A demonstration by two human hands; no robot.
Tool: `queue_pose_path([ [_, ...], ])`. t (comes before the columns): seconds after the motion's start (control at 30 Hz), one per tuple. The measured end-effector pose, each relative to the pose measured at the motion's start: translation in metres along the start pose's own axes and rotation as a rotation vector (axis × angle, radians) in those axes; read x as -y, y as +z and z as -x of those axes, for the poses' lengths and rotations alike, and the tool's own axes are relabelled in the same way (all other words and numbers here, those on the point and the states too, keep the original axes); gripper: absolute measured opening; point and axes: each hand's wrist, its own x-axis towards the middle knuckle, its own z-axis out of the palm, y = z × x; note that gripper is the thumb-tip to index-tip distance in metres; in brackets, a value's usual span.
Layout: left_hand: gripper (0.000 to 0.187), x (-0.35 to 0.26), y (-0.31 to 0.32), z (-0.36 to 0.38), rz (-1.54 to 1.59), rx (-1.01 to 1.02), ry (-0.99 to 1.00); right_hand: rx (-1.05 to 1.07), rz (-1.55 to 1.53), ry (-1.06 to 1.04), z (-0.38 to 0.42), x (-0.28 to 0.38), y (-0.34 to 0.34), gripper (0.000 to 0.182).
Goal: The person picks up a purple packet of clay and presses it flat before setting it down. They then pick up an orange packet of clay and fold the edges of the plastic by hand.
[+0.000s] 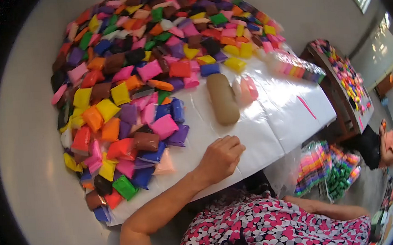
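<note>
My left hand (221, 157) rests on the near edge of the white table (269, 122), fingers curled in and nothing visible in them. It lies just right of a large heap of small coloured clay packets (130, 81) that covers the table's left and far part. A tan clay roll (222, 98) lies on the white sheet beyond the hand, with pale pink pieces in clear wrap (247, 89) beside it. My right arm (325, 210) reaches down to the right below the table; its hand is hidden.
A row of multicoloured packed strips (295, 66) and a pink stick (306, 107) lie on the table's right side. Clear bags of coloured packs (320, 165) sit on the floor. A second table with coloured pieces (345, 73) stands further right, a person (392, 146) near it.
</note>
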Motion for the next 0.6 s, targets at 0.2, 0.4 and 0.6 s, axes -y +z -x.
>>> queue_pose_path([
  [0.2,0.014,-0.003,-0.001,-0.003,-0.006,0.028,-0.005,0.100,-0.091,-0.021,-0.015,-0.056,0.017,0.076],
  [0.4,0.014,-0.003,-0.001,-0.004,-0.001,0.029,-0.024,-0.025,0.071,-0.136,-0.026,-0.019,0.016,0.072],
  [0.6,0.015,-0.003,-0.003,-0.004,-0.012,0.020,-0.008,0.026,-0.080,0.015,0.002,0.002,0.006,0.073],
])
